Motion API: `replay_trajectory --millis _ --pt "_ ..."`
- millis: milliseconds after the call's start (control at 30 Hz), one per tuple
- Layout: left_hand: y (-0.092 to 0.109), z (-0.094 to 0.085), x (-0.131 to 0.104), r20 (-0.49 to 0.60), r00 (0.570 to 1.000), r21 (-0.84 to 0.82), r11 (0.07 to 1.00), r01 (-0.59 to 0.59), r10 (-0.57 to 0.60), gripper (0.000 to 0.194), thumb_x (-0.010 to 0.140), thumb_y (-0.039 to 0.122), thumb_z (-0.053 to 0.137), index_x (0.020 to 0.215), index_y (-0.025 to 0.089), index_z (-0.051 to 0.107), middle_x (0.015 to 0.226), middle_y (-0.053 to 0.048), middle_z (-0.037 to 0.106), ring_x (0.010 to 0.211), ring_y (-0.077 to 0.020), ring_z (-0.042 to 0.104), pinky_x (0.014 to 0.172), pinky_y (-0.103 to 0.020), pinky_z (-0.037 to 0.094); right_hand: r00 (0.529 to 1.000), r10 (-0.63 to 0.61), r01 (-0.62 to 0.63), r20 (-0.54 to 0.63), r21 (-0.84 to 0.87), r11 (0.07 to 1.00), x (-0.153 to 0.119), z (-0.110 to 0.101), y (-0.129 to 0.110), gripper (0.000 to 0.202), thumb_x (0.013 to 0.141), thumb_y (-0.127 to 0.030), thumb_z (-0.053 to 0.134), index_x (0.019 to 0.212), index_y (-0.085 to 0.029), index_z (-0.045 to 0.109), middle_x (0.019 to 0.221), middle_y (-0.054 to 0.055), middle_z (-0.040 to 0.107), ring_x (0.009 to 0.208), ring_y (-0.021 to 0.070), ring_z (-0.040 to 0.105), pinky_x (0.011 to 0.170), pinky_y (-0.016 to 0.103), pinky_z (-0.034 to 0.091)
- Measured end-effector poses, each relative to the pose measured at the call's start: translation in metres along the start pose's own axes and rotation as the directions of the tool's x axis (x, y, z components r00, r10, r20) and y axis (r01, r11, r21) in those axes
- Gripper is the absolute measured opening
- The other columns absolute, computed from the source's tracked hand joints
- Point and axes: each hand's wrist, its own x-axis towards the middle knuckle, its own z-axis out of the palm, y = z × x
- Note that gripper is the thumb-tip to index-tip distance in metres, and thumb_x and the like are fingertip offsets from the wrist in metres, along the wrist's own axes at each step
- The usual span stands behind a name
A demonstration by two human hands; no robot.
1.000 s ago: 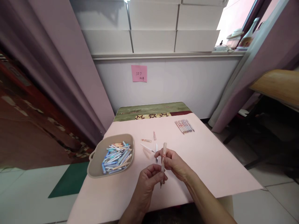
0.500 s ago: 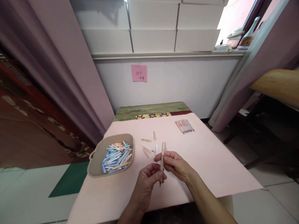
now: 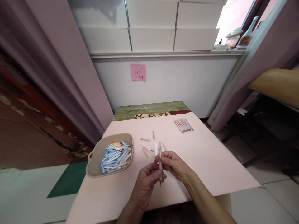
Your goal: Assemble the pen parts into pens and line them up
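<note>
Gripping a slender pen between them, the person's two hands meet above the near part of the pink sheet. The left hand pinches it low, thumb and fingers closed on the barrel near the dark tip, which points down toward the person. The right hand closes thumb and forefinger on it higher up, the patterned top end rising clear of both. Just beyond the hands, a white stick and a pale piece lie on the sheet, each partly hidden. A refill with a dark tip lies slanted to the left of them, and farther off are two short patterned tubes, one lying crosswise, the other pointing away. To the left stands a beige basket, holding a jumble of blue, white and tan pen parts. Toward the far right of the sheet, a row of pens lies side by side. A pink note is stuck to the wall behind.
</note>
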Motion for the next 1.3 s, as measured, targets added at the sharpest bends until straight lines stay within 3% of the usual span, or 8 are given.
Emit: replay_trajectory --millis 133,300,667,800,867,900,1067,1300 --pt "-0.006 -0.001 0.001 -0.124 0.985 0.161 0.982 -0.101 0.122 0.017 0.067 0.026 0.076 0.074 0.015 0.066 0.067 -0.003 0.065 0.068 -0.0171 0.059 0.063 -0.027 0.041 0.988 -0.030 0.018 -0.149 -0.083 0.996 0.002 0.005 0.000 0.030 0.069 -0.040 0.078 0.070 -0.013 0.065 0.054 -0.004 0.053 0.046 0.0044 0.031 0.044 0.020 0.020" --pt "-0.018 -0.006 0.003 -0.142 0.952 0.349 0.914 -0.208 0.271 0.015 0.072 0.029 0.072 0.074 0.016 0.065 0.067 -0.002 0.065 0.066 -0.0164 0.058 0.061 -0.026 0.042 0.961 -0.052 0.019 -0.270 -0.123 0.992 0.003 0.015 0.002 0.033 0.064 -0.041 0.080 0.065 -0.016 0.059 0.051 -0.004 0.053 0.047 0.0072 0.040 0.046 0.021 0.029" --pt "-0.025 -0.013 0.013 -0.177 0.922 0.438 0.867 -0.239 0.344 0.021 0.073 0.036 0.072 0.082 0.018 0.069 0.074 -0.003 0.069 0.070 -0.0171 0.059 0.066 -0.026 0.044 0.902 -0.172 -0.018 -0.396 -0.432 0.902 0.003 0.008 0.025 0.024 0.066 -0.038 0.076 0.070 -0.016 0.066 0.056 -0.002 0.059 0.050 0.0096 0.047 0.047 0.022 0.036" --pt "-0.034 -0.027 0.019 -0.192 0.891 0.578 0.781 -0.237 0.412 0.029 0.070 0.036 0.074 0.094 0.021 0.069 0.084 -0.004 0.070 0.065 -0.0161 0.058 0.065 -0.026 0.045 0.853 -0.255 -0.115 -0.456 -0.641 0.759 0.017 -0.030 0.014 0.027 0.078 -0.043 0.063 0.077 -0.016 0.066 0.060 0.000 0.062 0.051 0.0115 0.053 0.050 0.023 0.041" --pt "-0.039 -0.039 0.022 -0.217 0.852 0.660 0.714 -0.232 0.477 0.026 0.070 0.035 0.073 0.093 0.022 0.070 0.080 -0.003 0.069 0.060 -0.0159 0.056 0.063 -0.026 0.044 0.765 -0.340 -0.377 -0.547 -0.808 0.452 0.030 -0.062 -0.005 0.024 0.079 -0.041 0.060 0.078 -0.019 0.068 0.067 0.000 0.066 0.059 0.0127 0.059 0.056 0.022 0.042" --pt "-0.041 -0.045 0.024 -0.221 0.837 0.687 0.689 -0.230 0.501 0.022 0.071 0.035 0.072 0.090 0.022 0.070 0.078 -0.003 0.069 0.062 -0.0170 0.058 0.065 -0.026 0.044 0.726 -0.371 -0.446 -0.579 -0.807 0.387 0.038 -0.079 -0.016 0.020 0.078 -0.038 0.061 0.078 -0.019 0.069 0.072 0.002 0.069 0.066 0.0147 0.061 0.060 0.024 0.043" --pt "-0.042 -0.059 0.030 -0.211 0.854 0.681 0.699 -0.221 0.476 0.014 0.075 0.034 0.067 0.082 0.022 0.070 0.075 -0.003 0.069 0.068 -0.0205 0.062 0.065 -0.026 0.045 0.598 -0.442 -0.649 -0.669 -0.727 0.223 0.079 -0.144 -0.057 0.016 0.078 -0.026 0.059 0.080 -0.017 0.072 0.082 0.010 0.071 0.083 0.0238 0.063 0.070 0.031 0.042" --pt "-0.046 -0.064 0.036 -0.141 0.866 0.715 0.654 -0.246 0.480 0.018 0.078 0.037 0.062 0.081 0.021 0.069 0.071 -0.002 0.069 0.065 -0.0195 0.062 0.061 -0.025 0.047 0.564 -0.459 -0.733 -0.686 -0.672 0.103 0.121 -0.172 -0.050 0.021 0.080 -0.021 0.057 0.090 -0.012 0.073 0.092 0.018 0.071 0.090 0.0268 0.065 0.074 0.031 0.044"
